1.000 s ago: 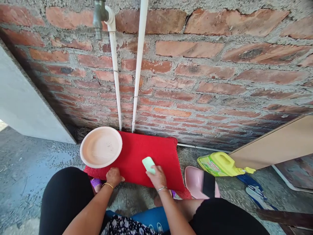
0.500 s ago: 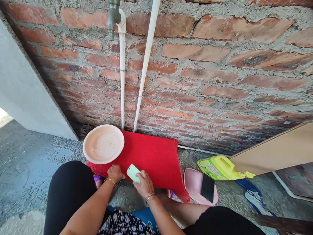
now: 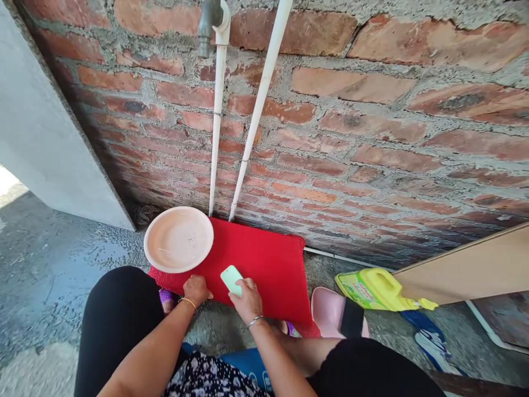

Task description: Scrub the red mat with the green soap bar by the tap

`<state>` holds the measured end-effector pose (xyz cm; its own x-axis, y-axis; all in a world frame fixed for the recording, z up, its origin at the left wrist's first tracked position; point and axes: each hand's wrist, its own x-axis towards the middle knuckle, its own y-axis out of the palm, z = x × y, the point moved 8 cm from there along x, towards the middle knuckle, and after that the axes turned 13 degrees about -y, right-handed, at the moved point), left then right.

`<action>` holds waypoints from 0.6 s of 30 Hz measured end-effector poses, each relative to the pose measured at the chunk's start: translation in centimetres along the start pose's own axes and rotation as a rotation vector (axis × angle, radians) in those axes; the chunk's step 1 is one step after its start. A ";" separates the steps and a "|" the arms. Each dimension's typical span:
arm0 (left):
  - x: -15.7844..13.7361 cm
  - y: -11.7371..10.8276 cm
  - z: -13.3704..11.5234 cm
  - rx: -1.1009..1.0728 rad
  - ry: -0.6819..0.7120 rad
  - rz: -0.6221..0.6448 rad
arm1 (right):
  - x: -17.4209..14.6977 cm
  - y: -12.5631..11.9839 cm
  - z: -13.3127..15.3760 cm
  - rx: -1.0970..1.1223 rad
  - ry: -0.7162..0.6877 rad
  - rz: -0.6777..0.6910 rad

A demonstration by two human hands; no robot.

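A red mat (image 3: 256, 248) with rough, shaggy ends lies spread in front of me. My left hand (image 3: 196, 289) is closed at its near edge, below the basin, and seems to grip that edge. In my right hand (image 3: 248, 300) is a flat, pale green scrub brush (image 3: 231, 279) with rounded corners, held against the mat; its underside is hidden. A pale pink basin (image 3: 179, 240) rests over the mat's left end, with what looks like a little water in it.
A brick wall (image 3: 314, 138) with two white pipes (image 3: 257, 110) and a tap (image 3: 209, 27) rises behind the mat. At right are a pink dustpan-like piece (image 3: 326, 311) with a dark slab, a yellow detergent jug (image 3: 372, 289) and a leaning board (image 3: 463, 270). Wet concrete lies at left.
My right hand has slid the brush slightly forward over the mat. My left hand stays at the near edge. The whole view has shifted a little.
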<state>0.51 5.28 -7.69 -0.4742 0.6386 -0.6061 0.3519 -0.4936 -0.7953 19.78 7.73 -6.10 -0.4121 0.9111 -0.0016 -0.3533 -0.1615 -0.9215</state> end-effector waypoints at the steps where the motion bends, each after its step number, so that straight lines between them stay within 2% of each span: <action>1: 0.0 0.0 0.0 -0.001 0.005 -0.004 | 0.5 0.7 1.4 -0.011 -0.032 0.044; 3: 0.1 0.1 0.0 -0.006 0.011 -0.008 | 1.1 1.2 2.4 -0.039 -0.048 0.097; 5: 0.2 0.3 0.0 -0.020 0.011 -0.007 | 1.1 0.4 0.9 -0.068 0.012 0.099; 7: 0.5 0.6 0.1 -0.033 0.003 -0.008 | 0.3 -1.3 -2.7 -0.088 0.152 0.065; 10: 0.7 0.8 0.3 -0.047 -0.018 -0.027 | -1.9 -4.2 -8.8 -0.056 0.448 -0.019; 12: 0.7 0.8 0.4 -0.066 -0.029 -0.028 | -3.1 -5.4 -11.0 -0.013 0.577 -0.058; 15: 0.6 0.7 0.6 -0.097 -0.037 -0.010 | -3.1 -5.3 -10.1 0.009 0.585 -0.025; 18: 0.5 0.6 0.6 -0.110 -0.038 0.000 | -1.0 -3.4 -5.8 -0.024 0.431 0.041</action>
<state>-0.02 4.90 -8.45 -0.5036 0.6146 -0.6072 0.4375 -0.4246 -0.7926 26.26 9.59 -5.17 -0.0354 0.9800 -0.1957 -0.3217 -0.1966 -0.9262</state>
